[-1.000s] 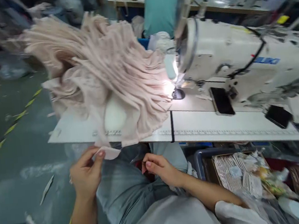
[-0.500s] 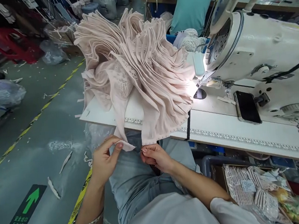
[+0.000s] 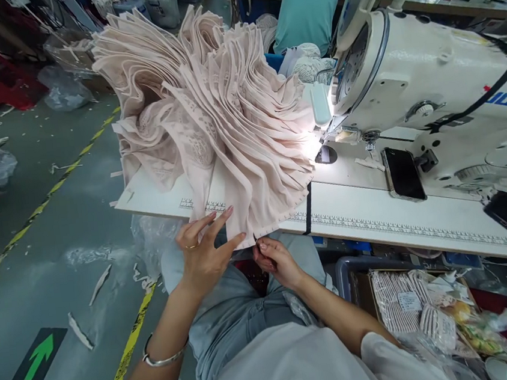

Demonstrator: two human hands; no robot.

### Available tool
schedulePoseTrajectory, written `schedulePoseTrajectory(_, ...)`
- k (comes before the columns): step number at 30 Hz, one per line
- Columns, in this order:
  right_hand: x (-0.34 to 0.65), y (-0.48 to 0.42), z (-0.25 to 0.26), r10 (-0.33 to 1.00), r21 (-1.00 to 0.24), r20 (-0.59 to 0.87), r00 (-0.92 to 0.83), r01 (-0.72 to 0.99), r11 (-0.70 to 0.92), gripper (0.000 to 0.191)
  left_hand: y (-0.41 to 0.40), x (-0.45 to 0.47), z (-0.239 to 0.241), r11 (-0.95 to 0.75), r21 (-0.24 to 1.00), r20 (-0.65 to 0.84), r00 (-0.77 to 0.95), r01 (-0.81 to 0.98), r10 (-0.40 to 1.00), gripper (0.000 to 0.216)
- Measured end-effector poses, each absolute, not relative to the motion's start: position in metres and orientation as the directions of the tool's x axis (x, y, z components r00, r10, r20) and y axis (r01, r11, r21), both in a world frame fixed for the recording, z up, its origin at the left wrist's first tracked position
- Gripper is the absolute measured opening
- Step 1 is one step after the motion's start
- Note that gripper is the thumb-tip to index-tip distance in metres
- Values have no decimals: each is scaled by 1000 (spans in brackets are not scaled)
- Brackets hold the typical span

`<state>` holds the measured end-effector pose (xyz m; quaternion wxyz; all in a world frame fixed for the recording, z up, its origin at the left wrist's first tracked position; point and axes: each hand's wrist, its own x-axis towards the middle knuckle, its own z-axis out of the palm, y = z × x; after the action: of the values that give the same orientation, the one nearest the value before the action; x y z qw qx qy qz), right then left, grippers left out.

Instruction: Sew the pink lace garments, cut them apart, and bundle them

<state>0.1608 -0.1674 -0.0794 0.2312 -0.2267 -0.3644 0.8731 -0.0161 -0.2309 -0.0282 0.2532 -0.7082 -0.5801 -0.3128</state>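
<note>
A white sewing machine (image 3: 431, 74) marked "JUKI" fills the upper right. The pink fabric stack (image 3: 218, 115) fans over the table (image 3: 397, 223) at centre. Below it, the left hand (image 3: 203, 252) spreads wide against one hanging piece; the right hand (image 3: 276, 260) pinches its edge. Lower left, a floor arrow (image 3: 32, 367) reads "EXIT".

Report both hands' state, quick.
Left hand: open, fingers spread against the hanging edge of the pink fabric pile.
Right hand: pinched shut on that fabric's lower edge.

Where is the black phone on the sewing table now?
In the head view, the black phone lies flat on the white table, right of centre, just in front of the sewing machine and right of the pink fabric stack.
</note>
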Motion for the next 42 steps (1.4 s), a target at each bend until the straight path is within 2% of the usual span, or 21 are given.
schedulePoseTrajectory(4, 160, -167, -72, 597, -777, -198, -778, -247, -579, 51, -233, -13, -30, -171, 24, 686, 108, 985, 720, 26)
schedulePoseTrajectory(8, 165, -172, -68, 597, -744, -144, -789, -311, -591, 49, -219, 3, -27, -198, -55, 591, 192, 979, 783, 38)
schedulePoseTrajectory(11, 170, -173, -68, 632, -650, -156, -759, -403, -645, 43, -208, 12, -23, -300, -9, 652, 233, 954, 721, 18)
schedulePoseTrajectory(13, 174, -171, -69, 642, -601, -187, -744, -431, -674, 40, -205, 13, -20, -350, 41, 703, 222, 936, 676, 16)
schedulePoseTrajectory(22, 174, -158, -68, 503, -615, -183, -844, -301, -729, 37, -218, 3, -19, -413, 71, 686, 256, 908, 681, 17)
schedulePoseTrajectory(28, 169, -160, -69, 444, -540, -161, -881, -298, -787, 36, -220, 0, -22, -387, 148, 659, 201, 910, 725, 12)
schedulePoseTrajectory(32, 167, -161, -73, 423, -516, -150, -894, -294, -805, 37, -220, 0, -23, -353, 156, 688, 155, 923, 709, 9)
schedulePoseTrajectory(35, 166, -159, -73, 441, -531, -166, -882, -297, -794, 38, -221, -1, -21, -360, 157, 681, 163, 920, 714, 10)
schedulePoseTrajectory(39, 165, -160, -66, 517, -635, -184, -836, -300, -712, 45, -215, 1, -21, -333, 117, 609, 198, 936, 768, 4)
schedulePoseTrajectory(42, 168, -162, -60, 535, -701, -158, -830, -287, -653, 49, -205, 7, -22, -290, -7, 538, 248, 957, 806, 29)
